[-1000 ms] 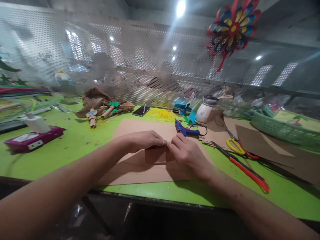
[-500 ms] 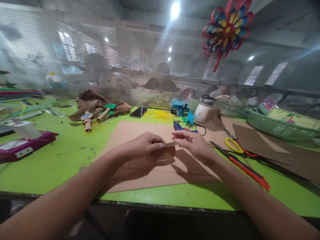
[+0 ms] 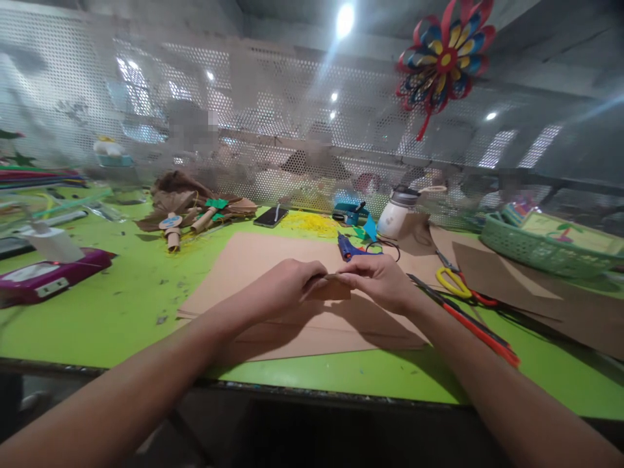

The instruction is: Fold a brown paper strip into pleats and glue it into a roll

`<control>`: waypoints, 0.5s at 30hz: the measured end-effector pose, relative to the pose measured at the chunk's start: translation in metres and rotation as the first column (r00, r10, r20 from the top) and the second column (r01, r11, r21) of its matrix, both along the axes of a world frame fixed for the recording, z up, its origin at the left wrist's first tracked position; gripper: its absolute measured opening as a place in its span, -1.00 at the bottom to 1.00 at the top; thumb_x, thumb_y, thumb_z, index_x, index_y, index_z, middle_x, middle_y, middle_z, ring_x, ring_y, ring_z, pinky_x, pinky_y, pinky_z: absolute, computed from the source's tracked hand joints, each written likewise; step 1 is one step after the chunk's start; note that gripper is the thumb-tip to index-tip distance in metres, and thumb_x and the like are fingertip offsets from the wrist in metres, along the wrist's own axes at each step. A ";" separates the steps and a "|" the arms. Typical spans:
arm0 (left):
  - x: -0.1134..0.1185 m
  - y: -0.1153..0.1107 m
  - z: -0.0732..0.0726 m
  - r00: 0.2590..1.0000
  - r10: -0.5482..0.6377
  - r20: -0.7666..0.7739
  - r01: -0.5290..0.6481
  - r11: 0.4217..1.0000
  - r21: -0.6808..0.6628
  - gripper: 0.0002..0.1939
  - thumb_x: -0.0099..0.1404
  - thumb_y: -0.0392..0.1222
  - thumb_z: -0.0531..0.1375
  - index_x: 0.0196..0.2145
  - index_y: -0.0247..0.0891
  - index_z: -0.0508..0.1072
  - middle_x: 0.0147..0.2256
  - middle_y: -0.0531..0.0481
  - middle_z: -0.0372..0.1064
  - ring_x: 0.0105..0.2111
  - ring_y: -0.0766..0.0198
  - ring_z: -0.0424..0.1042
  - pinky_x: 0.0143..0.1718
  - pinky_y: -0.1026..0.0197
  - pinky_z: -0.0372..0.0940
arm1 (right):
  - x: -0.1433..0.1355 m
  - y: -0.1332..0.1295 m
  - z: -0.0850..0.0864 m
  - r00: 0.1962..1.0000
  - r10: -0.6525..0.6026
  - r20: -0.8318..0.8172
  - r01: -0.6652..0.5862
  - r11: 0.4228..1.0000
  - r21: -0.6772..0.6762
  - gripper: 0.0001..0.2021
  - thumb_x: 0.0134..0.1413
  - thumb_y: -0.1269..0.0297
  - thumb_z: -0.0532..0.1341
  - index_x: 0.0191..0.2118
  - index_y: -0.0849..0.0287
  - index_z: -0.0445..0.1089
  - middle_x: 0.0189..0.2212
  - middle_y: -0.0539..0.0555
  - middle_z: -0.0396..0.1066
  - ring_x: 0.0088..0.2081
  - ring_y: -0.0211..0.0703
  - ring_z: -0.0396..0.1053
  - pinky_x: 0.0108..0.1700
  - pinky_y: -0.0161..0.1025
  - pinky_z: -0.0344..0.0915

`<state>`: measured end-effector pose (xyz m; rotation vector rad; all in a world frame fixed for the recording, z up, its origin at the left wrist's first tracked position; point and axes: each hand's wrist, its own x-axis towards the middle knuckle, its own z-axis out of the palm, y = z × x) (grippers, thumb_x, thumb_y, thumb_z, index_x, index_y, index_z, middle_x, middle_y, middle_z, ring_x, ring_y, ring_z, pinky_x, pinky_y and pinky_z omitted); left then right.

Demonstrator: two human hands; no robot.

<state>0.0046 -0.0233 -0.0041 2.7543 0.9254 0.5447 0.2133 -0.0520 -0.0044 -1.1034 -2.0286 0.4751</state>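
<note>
Between my two hands is a small piece of brown paper, its upper edge pinched and its lower part hanging down. My left hand is closed on the paper's left end, thumb against fingers. My right hand pinches the right end between thumb and fingertips. Below them large brown paper sheets lie flat on the green table, with the hands' shadows on them. A blue glue gun lies just beyond my right hand. Part of the small piece is hidden by my fingers.
Yellow-handled scissors and a red-handled tool lie at right, near a green basket. A white bottle, yellow shreds and a phone stand or lie behind. A purple power strip is at left.
The small brown paper piece has been tilted, so its face now hangs below my fingers. My right fingers have closed in on its edge, and my left fingers have curled.
</note>
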 end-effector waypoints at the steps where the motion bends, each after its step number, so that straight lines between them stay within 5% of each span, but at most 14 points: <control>1: 0.000 0.001 -0.001 1.000 0.001 -0.005 -0.001 1.000 0.021 -0.80 0.23 -0.19 0.08 -0.23 -0.26 0.43 -0.38 -0.04 0.44 -0.43 0.28 0.35 -0.44 0.29 0.12 | 0.000 0.000 0.000 1.000 0.003 0.011 -0.003 1.000 0.010 -0.83 0.02 0.26 0.21 -0.38 0.23 0.50 -0.49 0.06 0.47 -0.45 -0.25 0.35 -0.42 -0.32 0.24; 15: -0.001 -0.004 -0.006 0.996 -0.079 0.045 0.075 0.994 0.082 -0.81 0.15 -0.16 0.16 -0.27 -0.28 0.38 -0.45 0.04 0.36 -0.51 0.35 0.25 -0.50 0.31 0.04 | 0.000 0.003 -0.006 0.997 0.068 -0.030 -0.067 0.997 0.034 -0.85 0.00 0.27 0.24 -0.35 0.20 0.53 -0.47 0.04 0.48 -0.41 -0.23 0.35 -0.38 -0.33 0.23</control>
